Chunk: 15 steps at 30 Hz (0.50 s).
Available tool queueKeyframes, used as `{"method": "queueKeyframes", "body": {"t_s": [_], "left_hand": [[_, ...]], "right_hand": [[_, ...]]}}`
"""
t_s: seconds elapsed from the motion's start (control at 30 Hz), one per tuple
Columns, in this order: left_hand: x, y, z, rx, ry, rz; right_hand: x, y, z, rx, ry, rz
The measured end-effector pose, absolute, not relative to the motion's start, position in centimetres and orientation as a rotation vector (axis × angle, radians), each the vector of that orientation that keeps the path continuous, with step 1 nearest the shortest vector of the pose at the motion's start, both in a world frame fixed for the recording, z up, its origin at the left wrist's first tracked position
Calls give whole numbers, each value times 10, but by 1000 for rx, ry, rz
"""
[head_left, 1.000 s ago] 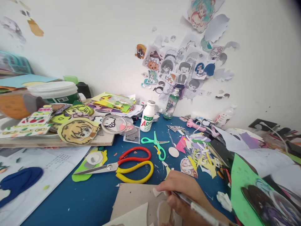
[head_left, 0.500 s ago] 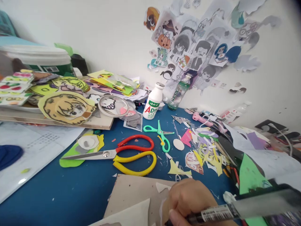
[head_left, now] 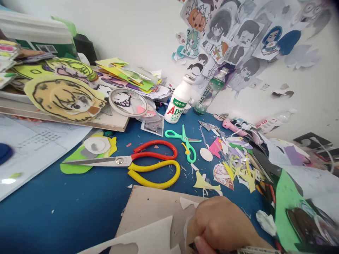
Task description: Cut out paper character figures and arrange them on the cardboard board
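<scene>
on cardboard [head_left: 150,208], right hand [head_left: 219,225] gripping pen [head_left: 254,250]

The blue bench [head_left: 79,211] carries large red-and-yellow scissors [head_left: 137,165] beside small green scissors [head_left: 185,139], a white drink bottle [head_left: 178,102] and a green bottle [head_left: 210,93] near the wall, a brown cardboard sheet [head_left: 150,208] at the front, and scattered paper scraps [head_left: 238,162] to the right.
</scene>
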<state>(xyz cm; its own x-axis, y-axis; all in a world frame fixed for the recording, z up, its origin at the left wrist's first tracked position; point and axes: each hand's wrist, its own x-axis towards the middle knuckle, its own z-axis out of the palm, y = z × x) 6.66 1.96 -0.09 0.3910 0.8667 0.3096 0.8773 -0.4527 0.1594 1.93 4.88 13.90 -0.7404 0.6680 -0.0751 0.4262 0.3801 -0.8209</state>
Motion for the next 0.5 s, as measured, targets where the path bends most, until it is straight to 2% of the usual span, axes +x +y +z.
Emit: {"method": "queueKeyframes", "body": {"t_s": [0.2,0.4,0.5], "left_hand": [[72,17,-15,-2565,-1737,-536],[57,19,-15,-2622,-1542,-680],[49,14,-15,-2610,-1620,-637]], "right_hand": [[21,45,143,-1006,-2385,1308],[16,46,146,-1006,-2380,1345],[16,44,149,-1018,-2360,1360]]}}
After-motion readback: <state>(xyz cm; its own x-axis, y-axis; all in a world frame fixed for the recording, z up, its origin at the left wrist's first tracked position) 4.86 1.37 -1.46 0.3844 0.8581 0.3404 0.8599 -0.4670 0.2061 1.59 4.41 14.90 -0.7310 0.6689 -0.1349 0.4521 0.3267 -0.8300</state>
